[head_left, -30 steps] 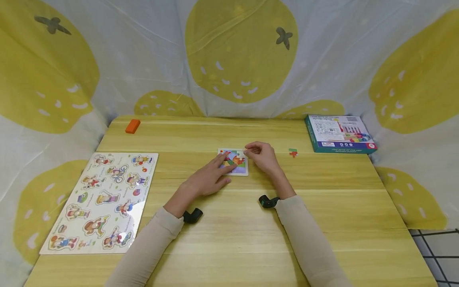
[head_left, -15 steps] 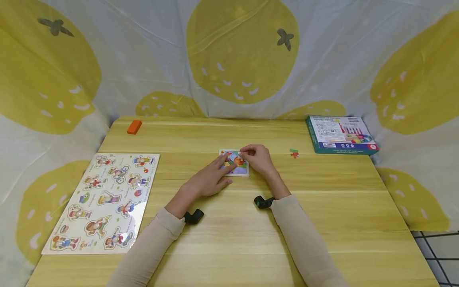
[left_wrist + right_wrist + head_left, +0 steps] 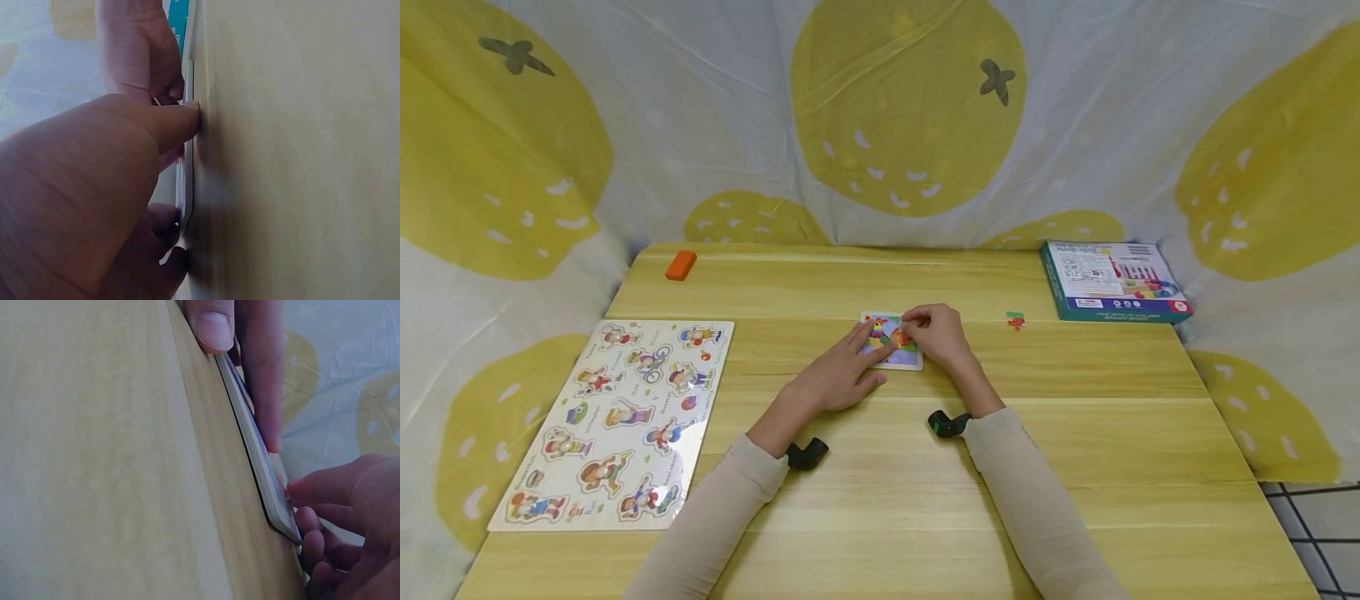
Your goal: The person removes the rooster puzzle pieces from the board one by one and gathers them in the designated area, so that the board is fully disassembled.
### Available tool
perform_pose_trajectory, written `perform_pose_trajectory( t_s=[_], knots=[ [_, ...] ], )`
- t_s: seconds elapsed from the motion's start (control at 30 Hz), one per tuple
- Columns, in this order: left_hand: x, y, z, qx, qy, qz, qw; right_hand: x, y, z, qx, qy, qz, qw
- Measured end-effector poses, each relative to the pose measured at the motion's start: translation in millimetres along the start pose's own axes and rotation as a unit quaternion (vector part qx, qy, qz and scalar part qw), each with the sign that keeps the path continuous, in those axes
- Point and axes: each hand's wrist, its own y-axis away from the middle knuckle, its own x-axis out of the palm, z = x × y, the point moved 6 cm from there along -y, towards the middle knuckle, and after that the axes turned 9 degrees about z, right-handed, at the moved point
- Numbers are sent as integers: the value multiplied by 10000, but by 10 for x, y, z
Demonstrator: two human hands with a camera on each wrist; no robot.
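Note:
A small square picture puzzle (image 3: 907, 358) with a pale frame lies flat near the middle of the table. My left hand (image 3: 838, 372) rests across its left side, fingers spread and fairly straight. In the left wrist view, its thumb (image 3: 178, 122) touches the board's near edge. At the top right corner, my right hand (image 3: 942, 338) has curled fingers and pinches a small thin puzzle piece (image 3: 157, 101), mostly hidden by the fingers. The right wrist view shows its fingertips (image 3: 295, 489) against the board's surface. To the right lies a loose green-and-red puzzle piece (image 3: 1016, 321).
A large board of cartoon sports figures (image 3: 625, 417) covers the table's left side. An orange block (image 3: 681, 265) lies at the back left, and a flat teal-and-white box (image 3: 1116, 282) at the back right. A patterned cloth hangs behind the table.
My right hand has moved slightly left, from beside the puzzle's right edge onto its upper right corner. The left hand stays in place on the board.

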Motion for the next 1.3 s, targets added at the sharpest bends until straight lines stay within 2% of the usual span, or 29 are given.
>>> perform_pose_trajectory(
  t_s=[0.27, 0.77, 1.0, 1.3],
  knots=[
    [-6, -1, -9, -35, -10, -25, 10000, 12, -3, -6, -41, 86, 58, 9999],
    [-54, 4, -34, 31, -97, -201, 9997, 24, -14, -33, 93, -230, -13, 9997],
    [-77, 11, -31, 6, -85, -303, 9995, 33, -23, -40, 176, -217, 35, 9996],
    [-89, 6, -34, -16, -297, -445, 9986, 17, -7, -32, 179, -532, 154, 9983]
  ],
)
